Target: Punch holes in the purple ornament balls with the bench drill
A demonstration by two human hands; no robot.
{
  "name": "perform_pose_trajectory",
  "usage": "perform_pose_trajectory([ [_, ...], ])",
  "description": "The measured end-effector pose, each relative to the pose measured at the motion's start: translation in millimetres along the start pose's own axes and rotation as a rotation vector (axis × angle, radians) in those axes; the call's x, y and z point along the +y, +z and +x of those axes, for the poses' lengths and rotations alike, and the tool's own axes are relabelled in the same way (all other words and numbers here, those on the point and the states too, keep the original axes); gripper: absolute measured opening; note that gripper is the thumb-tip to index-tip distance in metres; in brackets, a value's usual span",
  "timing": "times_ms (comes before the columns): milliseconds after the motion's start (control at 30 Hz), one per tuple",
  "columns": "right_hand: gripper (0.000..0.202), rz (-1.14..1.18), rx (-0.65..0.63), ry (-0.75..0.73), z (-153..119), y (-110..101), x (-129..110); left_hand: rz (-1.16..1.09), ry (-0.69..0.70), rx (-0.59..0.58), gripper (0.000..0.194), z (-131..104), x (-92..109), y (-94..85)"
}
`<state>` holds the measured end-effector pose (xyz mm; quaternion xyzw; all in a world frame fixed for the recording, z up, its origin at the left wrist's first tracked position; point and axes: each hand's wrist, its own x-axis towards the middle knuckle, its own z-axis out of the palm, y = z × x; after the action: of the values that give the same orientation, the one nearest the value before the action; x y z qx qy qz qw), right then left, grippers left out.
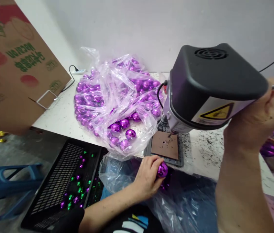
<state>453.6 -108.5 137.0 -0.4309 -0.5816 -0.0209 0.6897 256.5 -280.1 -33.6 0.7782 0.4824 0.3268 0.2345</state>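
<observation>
Our left hand (pixel 148 176) is closed around a purple ball (pixel 162 170), holding it just below the front edge of the worktop (pixel 61 116), in front of the brown plate (pixel 165 145) under the small drill press (pixel 212 87). Our right hand (pixel 270 106) is raised beside the black head of the machine, fingers curled round something thin with a grey tip; we cannot make out what it is, since the machine's hood covers most of it

We judge the ball light, hollow and thin-shelled, with a glossy skin that will slip and may crack or dent under a hard squeeze. We would take it round its middle with fingertips and thumb spread wide, firmly but not tightly

More purple balls fill the clear bag (pixel 115 100) on the worktop, just left of the machine. Another plastic bag (pixel 117 174) hangs below our left hand; its contents are dark and hard to read. The drill bit itself is barely visible beneath the head. A black crate (pixel 59 184) on the floor holds small green and purple bits too small to identify. The cardboard box (pixel 13 64) at left is cut off by the frame, as are the purple and gold things at far right
</observation>
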Motion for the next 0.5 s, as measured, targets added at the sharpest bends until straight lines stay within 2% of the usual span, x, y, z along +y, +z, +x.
perform_pose_trajectory([
  [67,0.061,-0.022,0.007,0.014,0,-1,0,-0.002,-0.005,-0.046,0.074,-10,-1,-11.5],
  [133,0.060,-0.034,0.006,0.035,0,-1,-1,-0.034,0.003,-0.041,0.077,-7,-6,-33.5],
  [167,0.061,-0.038,0.003,0.042,1,0,-1,-0.038,0.010,-0.012,0.068,-1,-10,-47.3],
  [233,0.062,-0.040,0.003,0.042,2,1,0,0.066,0.017,0.128,0.035,18,-24,-75.0],
  [300,0.063,-0.039,0.019,0.033,3,3,2,0.270,-0.079,0.232,0.024,42,-43,-95.9],
  [333,0.063,-0.040,0.029,0.031,3,4,3,0.384,-0.146,0.193,0.025,54,-53,-102.2],
  [400,0.063,-0.041,0.037,0.039,4,6,3,0.566,-0.309,0.031,0.029,74,-72,-107.3],
  [467,0.063,-0.027,0.032,0.044,4,6,2,0.629,-0.434,-0.133,0.034,88,-84,-107.1],
  [500,0.063,-0.013,0.025,0.046,4,6,1,0.608,-0.458,-0.161,0.034,92,-87,-107.1],
])
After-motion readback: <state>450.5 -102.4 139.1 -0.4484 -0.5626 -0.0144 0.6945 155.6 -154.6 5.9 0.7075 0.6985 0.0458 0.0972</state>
